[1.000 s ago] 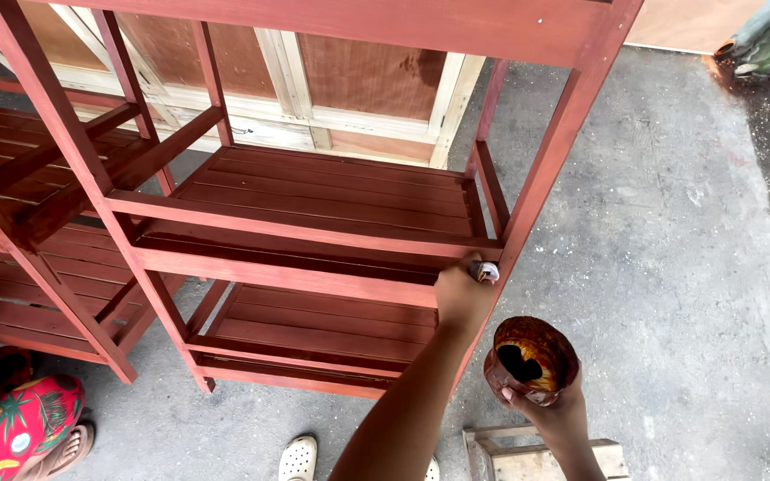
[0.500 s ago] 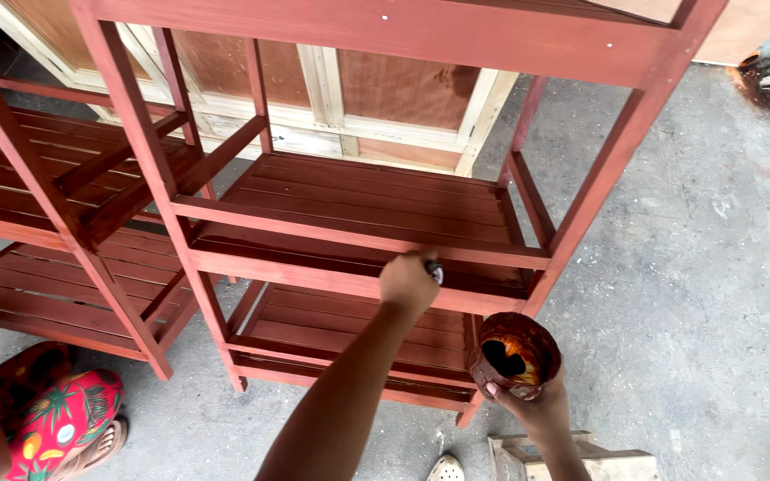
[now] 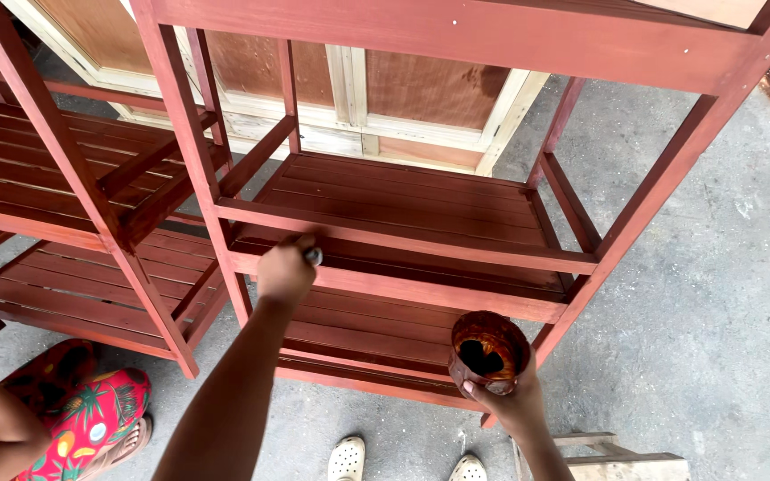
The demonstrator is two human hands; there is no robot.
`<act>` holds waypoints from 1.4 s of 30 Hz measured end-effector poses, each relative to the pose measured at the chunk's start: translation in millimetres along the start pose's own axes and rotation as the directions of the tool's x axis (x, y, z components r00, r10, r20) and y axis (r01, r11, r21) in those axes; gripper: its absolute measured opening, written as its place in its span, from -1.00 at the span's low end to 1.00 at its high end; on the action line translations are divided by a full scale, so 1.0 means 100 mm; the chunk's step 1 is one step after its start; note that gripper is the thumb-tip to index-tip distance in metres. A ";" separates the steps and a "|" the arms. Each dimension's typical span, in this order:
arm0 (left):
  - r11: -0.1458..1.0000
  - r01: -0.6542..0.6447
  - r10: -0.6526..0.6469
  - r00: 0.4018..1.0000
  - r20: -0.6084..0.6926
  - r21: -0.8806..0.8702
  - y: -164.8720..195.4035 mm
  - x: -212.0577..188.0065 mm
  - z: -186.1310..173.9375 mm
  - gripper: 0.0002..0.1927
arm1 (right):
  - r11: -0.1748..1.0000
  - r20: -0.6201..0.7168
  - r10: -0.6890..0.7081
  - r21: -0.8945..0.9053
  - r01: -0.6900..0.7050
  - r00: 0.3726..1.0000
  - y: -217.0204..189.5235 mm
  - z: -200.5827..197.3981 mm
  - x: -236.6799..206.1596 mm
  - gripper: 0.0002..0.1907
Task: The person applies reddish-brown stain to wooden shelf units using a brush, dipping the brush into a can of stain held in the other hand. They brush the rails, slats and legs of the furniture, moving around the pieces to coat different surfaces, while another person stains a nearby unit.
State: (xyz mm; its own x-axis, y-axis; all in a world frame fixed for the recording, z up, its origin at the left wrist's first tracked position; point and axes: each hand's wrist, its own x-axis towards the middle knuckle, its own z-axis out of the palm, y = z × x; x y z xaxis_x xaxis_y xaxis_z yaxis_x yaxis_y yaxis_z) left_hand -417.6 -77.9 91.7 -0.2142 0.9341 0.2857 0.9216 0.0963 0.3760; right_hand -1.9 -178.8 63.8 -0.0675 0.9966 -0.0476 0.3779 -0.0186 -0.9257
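Observation:
My left hand is closed around a brush whose metal ferrule shows at the fingers. It rests against the front rail of the lower shelf of a red-brown slatted wooden rack. The bristles are hidden behind the hand. My right hand holds a small round tin of dark stain from below, in front of the rack's bottom right corner. The tin is smeared with the same red-brown colour.
A second stained rack stands close on the left. A pale framed plywood panel leans behind both. Another person's arm and floral clothing are at bottom left. My white sandals and a bare wood piece lie on the concrete floor.
My left hand with the brush has travelled leftward along the front rail. The tin in my right hand stays low at the right, and my view has shifted.

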 end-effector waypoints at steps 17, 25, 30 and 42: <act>0.638 0.025 0.442 0.807 0.392 -0.770 1.98 -0.43 -1.13 -0.78 | 0.999 0.091 0.006 0.053 -0.011 0.996 -0.76 0.29 0.14 0.16; 0.870 -0.271 0.481 0.651 0.587 -0.412 2.94 -0.65 -0.86 -0.77 | 0.994 0.044 0.077 0.081 -0.080 0.996 -0.51 -0.11 -0.07 -0.14; 0.823 -0.306 0.537 0.694 0.480 -0.479 3.23 -0.84 -0.69 -0.75 | 0.999 -0.040 0.045 0.028 -0.044 0.998 -0.43 -0.41 -0.18 -0.08; 0.144 0.623 0.064 0.770 0.635 -0.769 3.27 -0.68 -0.68 -0.79 | 0.989 -0.099 -0.004 0.146 0.019 0.995 -0.74 -0.90 -0.19 0.00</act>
State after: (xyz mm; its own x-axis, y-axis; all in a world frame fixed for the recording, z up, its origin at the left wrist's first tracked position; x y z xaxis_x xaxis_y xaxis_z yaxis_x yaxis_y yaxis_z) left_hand -123.8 -133.6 254.6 0.0993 0.9436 -0.3158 -0.2496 0.3309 0.9101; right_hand 54.8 -188.7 167.2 0.0225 0.9997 -0.0061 0.2377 -0.0113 -0.9713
